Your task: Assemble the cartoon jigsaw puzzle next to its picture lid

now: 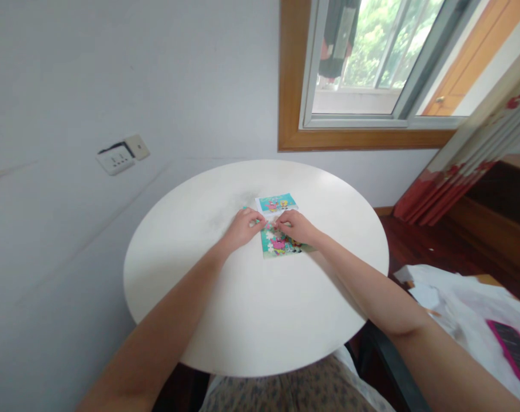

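A small jigsaw puzzle (278, 247) with a pink cartoon figure on a green ground lies flat on the round white table (246, 309). White gaps show among its pieces. Just beyond it lies a picture card (278, 202) with cartoon figures on turquoise. My left hand (245, 226) is at the puzzle's upper left corner, thumb and fingers drawn together. Over the upper right part of the puzzle, my right hand (297, 225) is pinched, its fingertips close to those of the left. Whatever is between the fingers is too small to name.
The table's far edge is near the wall with a socket (116, 158). A window (362, 63) and a curtain (461, 160) are at the right. Beside the chair armrest (392, 366), a pink-edged phone (513, 350) rests on white plastic (465, 320).
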The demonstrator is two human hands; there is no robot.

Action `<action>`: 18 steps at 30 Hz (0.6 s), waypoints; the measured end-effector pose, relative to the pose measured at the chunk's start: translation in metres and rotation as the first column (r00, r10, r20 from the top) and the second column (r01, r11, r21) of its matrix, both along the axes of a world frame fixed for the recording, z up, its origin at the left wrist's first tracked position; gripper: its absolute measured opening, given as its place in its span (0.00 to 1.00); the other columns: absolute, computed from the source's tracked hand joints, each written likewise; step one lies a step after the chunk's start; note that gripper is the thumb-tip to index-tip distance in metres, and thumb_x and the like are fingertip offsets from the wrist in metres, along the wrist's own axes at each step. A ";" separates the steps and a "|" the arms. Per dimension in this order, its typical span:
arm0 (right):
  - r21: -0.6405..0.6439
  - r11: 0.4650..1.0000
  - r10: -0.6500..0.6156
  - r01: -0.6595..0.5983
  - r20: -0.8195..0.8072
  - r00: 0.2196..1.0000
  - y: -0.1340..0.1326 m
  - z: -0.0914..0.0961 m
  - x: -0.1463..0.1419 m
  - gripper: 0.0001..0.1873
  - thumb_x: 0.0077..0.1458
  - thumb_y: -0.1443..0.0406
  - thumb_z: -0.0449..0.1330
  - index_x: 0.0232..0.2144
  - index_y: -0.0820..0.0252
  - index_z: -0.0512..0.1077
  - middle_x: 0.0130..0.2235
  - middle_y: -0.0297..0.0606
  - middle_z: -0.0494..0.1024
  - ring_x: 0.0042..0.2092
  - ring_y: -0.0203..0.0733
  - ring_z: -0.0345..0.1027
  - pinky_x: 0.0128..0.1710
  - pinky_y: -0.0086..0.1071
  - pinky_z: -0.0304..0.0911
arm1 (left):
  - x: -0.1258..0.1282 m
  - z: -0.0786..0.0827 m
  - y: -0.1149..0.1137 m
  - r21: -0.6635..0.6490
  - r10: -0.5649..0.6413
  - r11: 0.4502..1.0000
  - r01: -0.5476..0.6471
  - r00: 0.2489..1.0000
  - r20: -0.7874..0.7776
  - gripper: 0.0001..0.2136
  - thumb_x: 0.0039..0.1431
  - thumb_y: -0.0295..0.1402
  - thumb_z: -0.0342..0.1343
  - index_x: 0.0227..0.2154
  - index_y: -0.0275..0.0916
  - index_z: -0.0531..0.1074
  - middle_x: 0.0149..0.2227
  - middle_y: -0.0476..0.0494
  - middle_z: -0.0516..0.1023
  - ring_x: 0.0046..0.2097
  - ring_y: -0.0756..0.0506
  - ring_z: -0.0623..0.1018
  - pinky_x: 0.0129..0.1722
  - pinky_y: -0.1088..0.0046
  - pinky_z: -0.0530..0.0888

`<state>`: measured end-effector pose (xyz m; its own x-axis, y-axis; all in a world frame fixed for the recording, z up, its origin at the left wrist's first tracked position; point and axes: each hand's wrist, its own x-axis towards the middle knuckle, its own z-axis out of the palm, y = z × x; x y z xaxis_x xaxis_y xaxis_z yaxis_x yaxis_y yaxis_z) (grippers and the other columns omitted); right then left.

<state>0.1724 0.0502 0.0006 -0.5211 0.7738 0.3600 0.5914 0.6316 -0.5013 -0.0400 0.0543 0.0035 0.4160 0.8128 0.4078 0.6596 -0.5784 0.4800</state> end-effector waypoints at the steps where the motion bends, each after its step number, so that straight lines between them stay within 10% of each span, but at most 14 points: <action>1: -0.020 1.000 0.022 -0.023 -0.028 0.999 0.000 0.001 0.000 0.15 0.58 0.62 0.54 0.28 0.61 0.78 0.29 0.37 0.76 0.35 0.37 0.66 0.40 0.31 0.58 | 0.001 0.001 -0.001 -0.001 0.019 1.000 -0.019 1.000 0.021 0.11 0.58 0.39 0.52 0.29 0.39 0.75 0.31 0.46 0.73 0.38 0.45 0.71 0.43 0.67 0.66; 18: -0.011 0.998 0.053 -0.054 -0.074 0.996 0.001 0.003 -0.002 0.19 0.61 0.60 0.49 0.20 0.61 0.67 0.22 0.31 0.64 0.28 0.33 0.56 0.32 0.28 0.52 | 0.002 0.004 -0.006 -0.098 -0.095 0.990 0.098 0.995 0.035 0.13 0.56 0.43 0.55 0.28 0.39 0.77 0.31 0.46 0.73 0.37 0.46 0.71 0.41 0.70 0.67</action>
